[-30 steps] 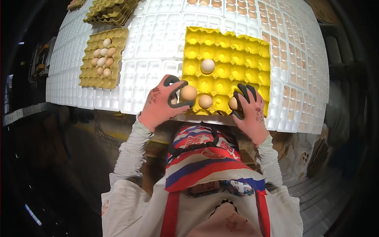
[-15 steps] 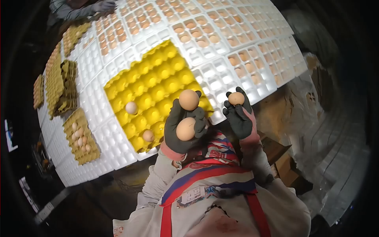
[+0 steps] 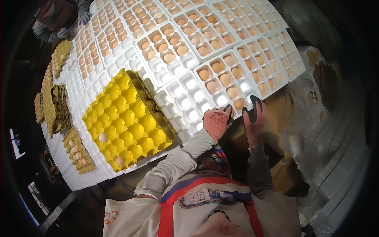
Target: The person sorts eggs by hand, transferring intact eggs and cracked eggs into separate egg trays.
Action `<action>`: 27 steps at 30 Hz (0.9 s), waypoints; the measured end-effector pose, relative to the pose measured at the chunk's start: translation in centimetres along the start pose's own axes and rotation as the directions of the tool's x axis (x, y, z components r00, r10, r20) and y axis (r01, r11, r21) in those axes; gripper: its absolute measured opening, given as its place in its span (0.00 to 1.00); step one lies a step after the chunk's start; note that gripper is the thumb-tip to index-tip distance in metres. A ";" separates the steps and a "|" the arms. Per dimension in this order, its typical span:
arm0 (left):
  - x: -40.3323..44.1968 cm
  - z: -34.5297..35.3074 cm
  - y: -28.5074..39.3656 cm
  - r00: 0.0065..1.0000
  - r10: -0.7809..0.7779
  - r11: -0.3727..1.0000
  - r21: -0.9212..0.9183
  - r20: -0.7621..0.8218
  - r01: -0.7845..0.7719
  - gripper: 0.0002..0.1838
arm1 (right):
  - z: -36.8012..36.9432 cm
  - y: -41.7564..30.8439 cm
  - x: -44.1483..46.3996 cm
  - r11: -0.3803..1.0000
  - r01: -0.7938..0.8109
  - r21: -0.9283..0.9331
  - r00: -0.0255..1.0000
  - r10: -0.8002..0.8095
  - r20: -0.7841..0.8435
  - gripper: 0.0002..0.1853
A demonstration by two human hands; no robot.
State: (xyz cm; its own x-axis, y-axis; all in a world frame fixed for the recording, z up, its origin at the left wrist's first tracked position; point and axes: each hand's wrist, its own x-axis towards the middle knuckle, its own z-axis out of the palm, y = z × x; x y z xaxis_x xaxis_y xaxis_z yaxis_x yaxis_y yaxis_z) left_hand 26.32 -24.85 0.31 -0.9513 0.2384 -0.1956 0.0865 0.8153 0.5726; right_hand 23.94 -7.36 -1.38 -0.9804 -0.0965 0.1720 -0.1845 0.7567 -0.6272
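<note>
My left hand point(image 3: 217, 123), in a pink glove with black palm and fingers, is palm down over the front edge of a white egg tray point(image 3: 245, 86). Its fingers curl under, and whatever they hold is hidden. To its right, my right hand point(image 3: 254, 121) has thumb and finger spread, with nothing visible between them. A brown egg point(image 3: 239, 104) sits in a front cell of that tray, near both hands' fingertips. More eggs fill cells behind it. On the left, a stack of yellow egg flats point(image 3: 130, 118) holds two eggs, a pale egg point(image 3: 103, 137) and a brown egg point(image 3: 120, 160).
White trays cover the table, many with eggs. Brown egg flats point(image 3: 59, 108) are stacked at the far left, near a small flat with several eggs point(image 3: 77, 150). Another person's gloved hand point(image 3: 84, 17) rests at the upper left. Cardboard point(image 3: 282, 173) lies below right.
Both hands have moved to the white tray's front edge. The two eggs in my left hand and one in my right no longer show there; front cells now hold more eggs.
</note>
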 end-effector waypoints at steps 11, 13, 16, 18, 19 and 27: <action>-18.5 -18.8 -8.7 0.667 -0.415 0.909 -0.253 -0.618 0.331 0.20 | 5.8 -19.4 8.5 0.809 0.166 0.564 0.805 -0.441 0.396 0.20; -24.1 -22.2 -14.5 0.471 -0.551 0.793 -0.254 -0.689 0.554 0.20 | 8.0 -25.4 7.1 0.762 0.271 0.588 0.696 -0.578 0.427 0.21; -29.7 -23.3 -20.9 0.425 -0.676 0.714 -0.395 -0.601 0.578 0.20 | 12.3 -35.3 3.4 0.632 0.529 0.566 0.456 -0.775 0.438 0.23; -30.8 -23.1 -22.3 0.367 -0.736 0.677 -0.612 -0.569 0.409 0.19 | 16.1 -39.4 -0.3 0.514 0.767 0.383 0.363 -0.841 0.402 0.21; -31.6 -23.1 -22.2 0.363 -0.831 0.513 -0.832 -0.421 0.210 0.18 | 17.5 -39.9 -1.4 0.460 0.848 0.262 0.309 -0.832 0.461 0.20; -34.8 -17.8 -22.0 0.617 -0.762 -0.121 -0.891 -0.199 -0.437 0.21 | 14.6 -43.1 -4.0 0.775 0.392 0.495 0.615 -0.621 0.485 0.27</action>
State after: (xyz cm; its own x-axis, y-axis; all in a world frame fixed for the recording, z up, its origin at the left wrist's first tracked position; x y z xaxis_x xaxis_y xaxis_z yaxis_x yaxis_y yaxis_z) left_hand 52.22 -60.50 8.70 -0.7114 -0.5789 -0.3985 0.1417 -0.6735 0.7255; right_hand 34.76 -49.05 13.85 -0.5223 -0.8433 0.1267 -0.5620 0.2287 -0.7949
